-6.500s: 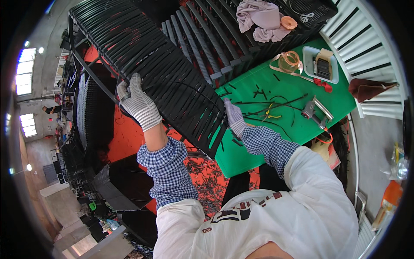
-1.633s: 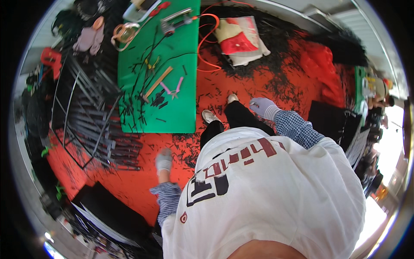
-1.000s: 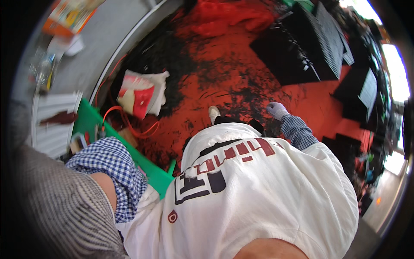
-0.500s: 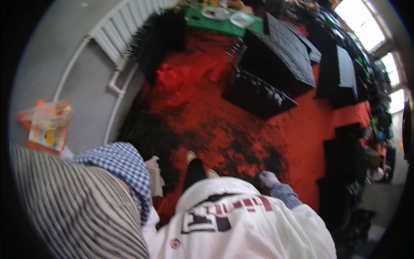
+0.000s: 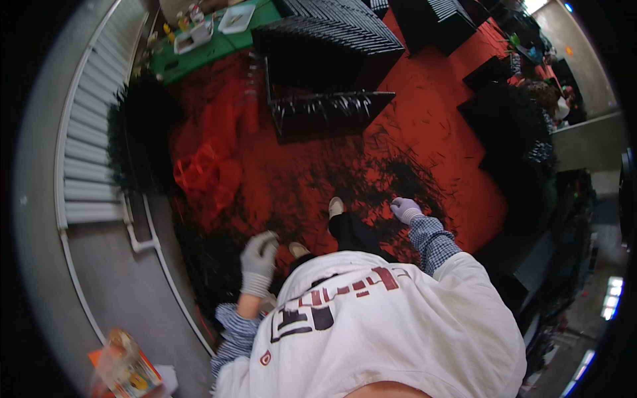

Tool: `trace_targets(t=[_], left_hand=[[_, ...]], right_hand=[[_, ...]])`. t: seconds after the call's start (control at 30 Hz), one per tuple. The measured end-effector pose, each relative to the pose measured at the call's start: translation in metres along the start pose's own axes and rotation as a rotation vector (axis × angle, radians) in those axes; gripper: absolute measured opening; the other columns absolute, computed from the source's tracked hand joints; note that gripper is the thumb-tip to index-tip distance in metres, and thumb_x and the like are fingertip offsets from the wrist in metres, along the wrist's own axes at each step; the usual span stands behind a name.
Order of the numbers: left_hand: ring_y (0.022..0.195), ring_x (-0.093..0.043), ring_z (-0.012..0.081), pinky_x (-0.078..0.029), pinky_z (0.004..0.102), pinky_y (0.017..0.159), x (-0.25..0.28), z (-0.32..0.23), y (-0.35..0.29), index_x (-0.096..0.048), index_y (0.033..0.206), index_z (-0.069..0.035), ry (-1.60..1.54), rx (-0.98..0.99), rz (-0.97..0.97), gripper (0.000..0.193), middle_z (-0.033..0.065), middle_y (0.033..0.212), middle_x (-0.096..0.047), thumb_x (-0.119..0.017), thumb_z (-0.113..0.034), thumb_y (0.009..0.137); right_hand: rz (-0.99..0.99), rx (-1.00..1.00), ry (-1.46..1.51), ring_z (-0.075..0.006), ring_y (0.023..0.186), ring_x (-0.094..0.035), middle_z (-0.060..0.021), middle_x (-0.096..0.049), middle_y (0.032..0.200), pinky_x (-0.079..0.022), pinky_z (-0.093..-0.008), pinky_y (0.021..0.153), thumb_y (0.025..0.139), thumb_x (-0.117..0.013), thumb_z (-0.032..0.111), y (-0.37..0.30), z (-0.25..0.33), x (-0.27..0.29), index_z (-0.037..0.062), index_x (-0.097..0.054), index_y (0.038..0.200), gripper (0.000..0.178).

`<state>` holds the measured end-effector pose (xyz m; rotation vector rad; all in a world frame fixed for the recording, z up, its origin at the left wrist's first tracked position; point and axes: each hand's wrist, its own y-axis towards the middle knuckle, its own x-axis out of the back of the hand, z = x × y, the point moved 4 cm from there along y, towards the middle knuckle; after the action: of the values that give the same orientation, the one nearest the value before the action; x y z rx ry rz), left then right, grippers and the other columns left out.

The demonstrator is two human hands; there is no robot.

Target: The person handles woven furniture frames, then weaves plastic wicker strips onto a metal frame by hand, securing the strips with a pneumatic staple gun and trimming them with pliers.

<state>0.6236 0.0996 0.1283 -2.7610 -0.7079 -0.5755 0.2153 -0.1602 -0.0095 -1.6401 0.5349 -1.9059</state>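
Note:
My left hand (image 5: 259,262), in a pale grey knit glove, hangs left of my body above dark scraps on the floor. Its fingers are bent but apart, and it holds nothing. My right hand (image 5: 405,210), in a pale lilac-white glove, is lowered in front on the right. Its fingers look loosely curled, with nothing showing in them. Both wrists have blue checked sleeve covers (image 5: 430,242). Neither hand touches anything. Two light shoes (image 5: 336,207) show below me on the red floor (image 5: 285,159), which is strewn with thin black strips.
Ahead stand large black panels with ridged edges (image 5: 332,109). Crumpled red sheeting (image 5: 209,176) lies front left. A green table (image 5: 219,46) with white trays stands beyond it. Black stacks (image 5: 511,139) line the right. A radiator (image 5: 93,159) and pipes run along the left wall.
My left arm, raised close on the left, has come down and its gloved hand now shows. The view has turned right. One foot has stepped forward; the black panels look nearer.

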Motion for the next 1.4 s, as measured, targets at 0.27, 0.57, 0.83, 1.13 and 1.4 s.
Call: trace_targets(t=[0.27, 0.57, 0.83, 1.13, 1.4], left_hand=[[0.094, -0.063, 0.0332, -0.051, 0.0417, 0.08, -0.051, -0.001, 0.057, -0.069, 0.104, -0.014, 0.44, 0.107, 0.347, 0.023, 0.0107, 0.099, -0.066, -0.063, -0.026, 0.085], [0.095, -0.064, 0.032, -0.051, 0.0402, 0.082, -0.061, -0.038, 0.172, -0.068, 0.109, -0.016, 0.616, 0.445, 0.275, 0.028, 0.0106, 0.101, -0.066, -0.063, -0.031, 0.086], [0.1, -0.063, 0.031, -0.05, 0.0391, 0.086, -0.093, -0.06, 0.247, -0.068, 0.111, -0.015, 0.612, 0.461, 0.522, 0.028, 0.0103, 0.107, -0.065, -0.061, -0.031, 0.088], [0.095, -0.063, 0.0343, -0.051, 0.045, 0.082, -0.065, -0.039, 0.316, -0.069, 0.107, -0.017, 0.731, 0.097, 0.604, 0.027, 0.0123, 0.099, -0.066, -0.061, -0.032, 0.086], [0.094, -0.064, 0.0332, -0.051, 0.045, 0.08, -0.076, -0.013, 0.357, -0.068, 0.106, -0.017, 0.831, -0.394, 0.953, 0.025, 0.0099, 0.1, -0.066, -0.064, -0.031, 0.085]], right_hand=[[-0.332, -0.015, -0.044, -0.0341, 0.108, -0.061, -0.016, -0.061, 0.118, -0.05, -0.0456, 0.09, 0.088, -0.059, 0.03, 0.203, 0.03, 0.12, 0.0126, -0.059, 0.118, 0.034], [-0.285, 0.206, -0.331, -0.0268, 0.116, -0.053, -0.009, -0.054, 0.123, -0.04, -0.0424, 0.096, 0.084, -0.06, 0.016, 0.422, 0.121, 0.177, 0.0159, -0.053, 0.122, 0.039], [0.002, 0.265, -0.334, -0.0269, 0.11, -0.057, -0.0082, -0.064, 0.109, -0.044, -0.0403, 0.094, 0.074, -0.074, 0.039, 0.458, 0.109, 0.138, 0.0199, -0.07, 0.105, 0.036], [-0.18, 0.13, -0.04, -0.0232, 0.106, -0.057, -0.004, -0.065, 0.098, -0.038, -0.0403, 0.092, 0.072, -0.071, 0.042, 0.315, 0.117, 0.085, 0.02, -0.072, 0.095, 0.032], [-0.328, -0.23, 0.009, -0.0228, 0.101, -0.057, -0.0033, -0.063, 0.096, -0.037, -0.042, 0.091, 0.074, -0.066, 0.036, 0.135, 0.094, 0.002, 0.0182, -0.07, 0.094, 0.027]])
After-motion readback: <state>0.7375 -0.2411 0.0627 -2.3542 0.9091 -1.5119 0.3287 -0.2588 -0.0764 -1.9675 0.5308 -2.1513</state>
